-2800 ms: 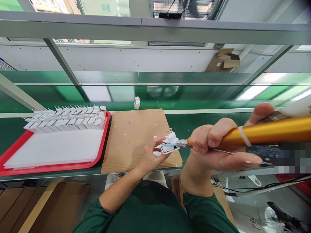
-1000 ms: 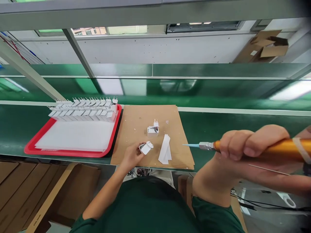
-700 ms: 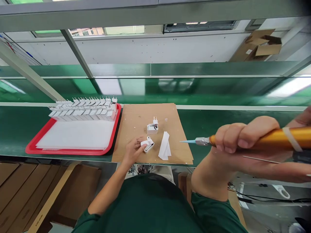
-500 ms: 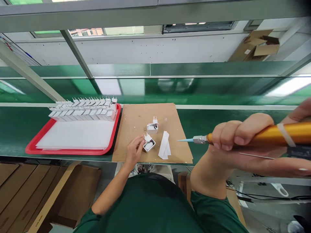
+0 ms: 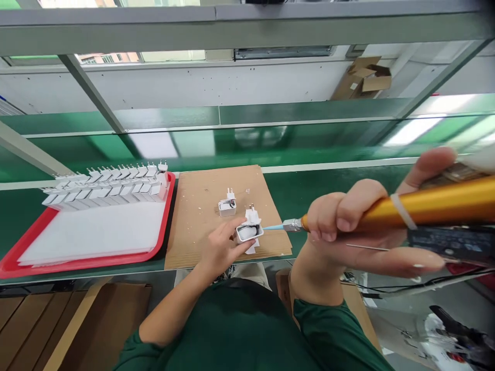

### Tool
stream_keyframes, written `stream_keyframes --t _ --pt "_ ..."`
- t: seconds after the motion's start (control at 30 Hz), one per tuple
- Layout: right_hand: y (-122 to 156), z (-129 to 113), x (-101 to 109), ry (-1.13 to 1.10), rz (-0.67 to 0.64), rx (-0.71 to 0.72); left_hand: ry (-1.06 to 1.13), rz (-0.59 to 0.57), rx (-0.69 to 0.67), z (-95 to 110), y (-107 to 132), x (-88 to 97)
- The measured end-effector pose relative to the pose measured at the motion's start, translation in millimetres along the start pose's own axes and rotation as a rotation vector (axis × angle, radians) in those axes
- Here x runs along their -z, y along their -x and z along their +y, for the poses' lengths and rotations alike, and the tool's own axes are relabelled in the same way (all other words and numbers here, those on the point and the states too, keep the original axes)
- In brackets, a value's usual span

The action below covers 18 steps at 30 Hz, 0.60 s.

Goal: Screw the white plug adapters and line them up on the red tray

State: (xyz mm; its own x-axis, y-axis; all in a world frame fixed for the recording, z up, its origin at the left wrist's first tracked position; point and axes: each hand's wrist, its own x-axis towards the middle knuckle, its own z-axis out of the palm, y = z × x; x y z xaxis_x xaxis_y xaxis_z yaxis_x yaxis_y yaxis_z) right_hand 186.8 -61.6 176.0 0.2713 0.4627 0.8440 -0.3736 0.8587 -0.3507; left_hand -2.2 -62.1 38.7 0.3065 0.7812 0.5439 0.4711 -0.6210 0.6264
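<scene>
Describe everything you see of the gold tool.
The gold tool is a long, metallic-looking rod with a silver collar, a thin pale-blue tip and a whitish band; a black part sits beneath. The right-hand grip holds it roughly level, back end out of frame. The tip points left at a white charger; contact is unclear.

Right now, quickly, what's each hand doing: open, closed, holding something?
Left hand: closed, holding an open-topped white plug casing.
Right hand: closed around a gold tool with a blue tip.
</scene>
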Motion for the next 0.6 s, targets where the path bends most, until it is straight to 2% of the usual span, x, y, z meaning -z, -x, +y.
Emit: stream_keyframes --t 0.13,0.37,0.6 --pt "5.5 -5.0 4.7 -0.052 -0.049 -0.035 -0.029 0.046 -0.144 19.3 -20.1 15.0" --pt "1.1 -5.5 9.1 -0.075 -0.091 -0.021 -0.132 0.004 -0.184 42.9 -31.2 28.1" --pt "-0.1 -6.1 14.8 0.024 -0.167 -0.054 -0.173 -0.033 -0.202 51.3 -34.0 30.0"
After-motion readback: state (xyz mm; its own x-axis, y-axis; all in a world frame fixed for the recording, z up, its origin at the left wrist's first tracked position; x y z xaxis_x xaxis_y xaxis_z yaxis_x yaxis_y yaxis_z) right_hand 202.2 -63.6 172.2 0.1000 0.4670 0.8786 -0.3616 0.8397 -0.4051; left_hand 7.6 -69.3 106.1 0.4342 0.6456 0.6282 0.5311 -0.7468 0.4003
